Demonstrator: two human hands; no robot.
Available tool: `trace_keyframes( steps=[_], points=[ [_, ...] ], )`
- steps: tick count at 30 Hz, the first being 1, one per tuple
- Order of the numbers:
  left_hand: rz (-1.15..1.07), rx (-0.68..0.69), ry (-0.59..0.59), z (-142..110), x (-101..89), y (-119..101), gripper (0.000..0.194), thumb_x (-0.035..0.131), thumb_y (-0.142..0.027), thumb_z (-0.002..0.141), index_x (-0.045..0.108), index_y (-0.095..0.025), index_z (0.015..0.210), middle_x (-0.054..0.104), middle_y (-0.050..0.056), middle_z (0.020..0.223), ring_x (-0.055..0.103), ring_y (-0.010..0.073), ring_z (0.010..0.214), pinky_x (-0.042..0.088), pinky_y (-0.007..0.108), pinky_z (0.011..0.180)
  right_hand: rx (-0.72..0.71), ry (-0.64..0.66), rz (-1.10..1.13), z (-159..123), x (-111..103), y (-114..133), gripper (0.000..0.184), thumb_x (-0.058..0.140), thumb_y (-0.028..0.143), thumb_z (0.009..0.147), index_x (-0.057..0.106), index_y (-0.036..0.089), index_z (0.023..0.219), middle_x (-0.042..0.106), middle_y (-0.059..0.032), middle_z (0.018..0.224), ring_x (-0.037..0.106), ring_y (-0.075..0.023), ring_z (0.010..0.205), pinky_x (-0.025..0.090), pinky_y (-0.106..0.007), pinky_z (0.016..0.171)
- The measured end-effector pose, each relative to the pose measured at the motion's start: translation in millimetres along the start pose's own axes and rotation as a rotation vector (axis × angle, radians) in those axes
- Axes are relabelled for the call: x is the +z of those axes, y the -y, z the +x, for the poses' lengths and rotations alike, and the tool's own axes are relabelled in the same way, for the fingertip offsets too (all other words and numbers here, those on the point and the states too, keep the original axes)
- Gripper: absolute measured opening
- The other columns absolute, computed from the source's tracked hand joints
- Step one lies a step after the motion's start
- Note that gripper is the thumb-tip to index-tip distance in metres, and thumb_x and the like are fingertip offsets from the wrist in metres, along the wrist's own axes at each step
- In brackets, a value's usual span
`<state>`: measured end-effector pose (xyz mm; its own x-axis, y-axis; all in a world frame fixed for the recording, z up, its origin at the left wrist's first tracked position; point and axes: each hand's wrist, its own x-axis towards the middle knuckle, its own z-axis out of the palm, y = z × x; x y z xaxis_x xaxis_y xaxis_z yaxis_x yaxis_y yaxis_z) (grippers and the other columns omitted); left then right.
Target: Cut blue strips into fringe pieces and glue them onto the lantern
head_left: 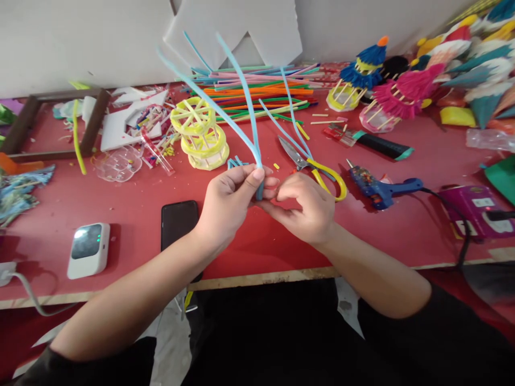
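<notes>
My left hand [231, 195] pinches a pair of light blue pipe cleaners [246, 96] near their lower end, between thumb and fingers. Above the grip the two strands spread apart; below it they run together into a short stub. Close on the right, my right hand [308, 206] has curled fingers with a gap between thumb and forefinger. Its thumb reaches the stub's lower end; whether it presses on it is hard to see. Behind the right hand lie yellow-handled scissors [317, 169], and more light blue pipe cleaners [287, 131] lie beside them.
A yellow pipe-cleaner frame [203, 134] stands behind my left hand. Bundled coloured pipe cleaners [257, 88] lie farther back. To the right are a glue gun [380, 185], a utility knife [382, 145] and a pink figure [406, 96]. A phone [179, 222] and white device [89, 249] lie left.
</notes>
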<state>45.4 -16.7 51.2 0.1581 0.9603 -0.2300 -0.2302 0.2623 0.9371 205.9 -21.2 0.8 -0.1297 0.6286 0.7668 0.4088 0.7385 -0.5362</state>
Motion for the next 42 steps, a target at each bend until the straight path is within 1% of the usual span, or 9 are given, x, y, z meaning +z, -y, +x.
trace_keyframes(
  steps=[6, 9, 13, 20, 23, 33, 36, 39, 42],
  points=[
    [0.331, 0.181, 0.052, -2.0, -6.0, 0.1, 0.017, 0.076, -0.031, 0.092, 0.077, -0.018, 0.081, 0.079, 0.002, 0.078, 0.071, 0.0117, 0.067, 0.059, 0.021, 0.068, 0.506, 0.043, 0.461, 5.8, 0.3, 2.1, 0.046, 0.086, 0.06, 0.08, 0.069, 0.026, 0.106, 0.064, 0.0051, 0.072, 0.062, -0.0123, 0.061, 0.056, -0.027, 0.057],
    [0.595, 0.243, 0.086, -5.6, -6.1, -1.1, 0.022, 0.068, -0.026, 0.095, 0.076, -0.02, 0.075, 0.079, 0.002, 0.074, 0.073, 0.0146, 0.069, 0.059, 0.024, 0.071, 0.718, 0.125, 0.646, 10.8, 1.4, 0.4, 0.04, 0.084, 0.059, 0.082, 0.073, 0.023, 0.094, 0.057, 0.0082, 0.06, 0.051, -0.0074, 0.043, 0.04, -0.022, 0.039],
    [0.705, 0.222, 0.13, -8.1, -9.9, 0.8, 0.019, 0.065, -0.023, 0.094, 0.074, -0.021, 0.078, 0.081, 0.002, 0.074, 0.076, 0.0164, 0.07, 0.059, 0.026, 0.074, 0.836, 0.111, 0.741, 16.0, -1.1, -7.7, 0.042, 0.084, 0.06, 0.082, 0.067, 0.022, 0.077, 0.045, 0.0105, 0.05, 0.04, -0.0057, 0.039, 0.031, -0.02, 0.034],
    [0.702, 0.141, 0.159, -12.8, -21.0, 2.8, 0.016, 0.068, -0.026, 0.093, 0.074, -0.022, 0.079, 0.08, 0.002, 0.072, 0.077, 0.0161, 0.068, 0.06, 0.025, 0.071, 0.895, -0.011, 0.74, 24.2, -13.8, -27.1, 0.045, 0.087, 0.062, 0.077, 0.065, 0.023, 0.083, 0.058, 0.0069, 0.06, 0.054, -0.009, 0.046, 0.037, -0.022, 0.035],
    [0.629, 0.055, 0.187, -17.0, -24.4, -1.1, 0.015, 0.069, -0.025, 0.093, 0.074, -0.021, 0.079, 0.08, 0.002, 0.073, 0.077, 0.0149, 0.067, 0.06, 0.023, 0.069, 0.809, -0.12, 0.731, 26.8, -16.3, -32.3, 0.046, 0.091, 0.062, 0.072, 0.067, 0.023, 0.079, 0.058, 0.0079, 0.058, 0.051, -0.0078, 0.042, 0.035, -0.023, 0.034],
    [0.308, -0.169, 0.326, -31.9, -39.8, -3.4, 0.019, 0.076, -0.031, 0.09, 0.076, -0.019, 0.076, 0.075, 0.003, 0.065, 0.067, 0.011, 0.056, 0.056, 0.021, 0.058, 0.628, -0.239, 0.501, 29.0, -37.4, -63.6, 0.037, 0.081, 0.061, 0.085, 0.07, 0.026, 0.08, 0.06, 0.0056, 0.061, 0.055, -0.009, 0.046, 0.046, -0.026, 0.04],
    [0.386, -0.189, 0.319, -40.0, -49.0, 0.1, 0.023, 0.076, -0.032, 0.089, 0.075, -0.019, 0.07, 0.075, 0.003, 0.064, 0.066, 0.0116, 0.056, 0.056, 0.022, 0.059, 0.616, -0.455, 0.537, 37.9, -58.1, -79.8, 0.027, 0.078, 0.044, 0.092, 0.071, 0.025, 0.073, 0.061, 0.0089, 0.055, 0.056, -0.0036, 0.042, 0.037, -0.02, 0.04],
    [0.424, -0.292, 0.268, -49.7, -62.0, 5.0, 0.021, 0.077, -0.03, 0.086, 0.076, -0.018, 0.069, 0.074, 0.001, 0.062, 0.066, 0.0098, 0.055, 0.054, 0.019, 0.057, 0.587, -0.829, 0.641, 49.8, -84.8, -92.4, 0.045, 0.062, 0.041, 0.102, 0.06, 0.021, 0.061, 0.052, 0.0129, 0.045, 0.046, 0.006, 0.036, 0.024, -0.013, 0.041],
    [0.311, -0.29, 0.077, -50.3, -70.2, 10.5, 0.017, 0.082, -0.031, 0.082, 0.077, -0.017, 0.075, 0.075, 0.0, 0.066, 0.067, 0.0081, 0.058, 0.056, 0.017, 0.062, 0.655, -0.88, 0.569, 54.3, -84.7, -83.1, 0.036, 0.07, 0.039, 0.098, 0.059, 0.024, 0.067, 0.047, 0.0126, 0.046, 0.044, -0.0005, 0.036, 0.028, -0.013, 0.037]
  ],
)
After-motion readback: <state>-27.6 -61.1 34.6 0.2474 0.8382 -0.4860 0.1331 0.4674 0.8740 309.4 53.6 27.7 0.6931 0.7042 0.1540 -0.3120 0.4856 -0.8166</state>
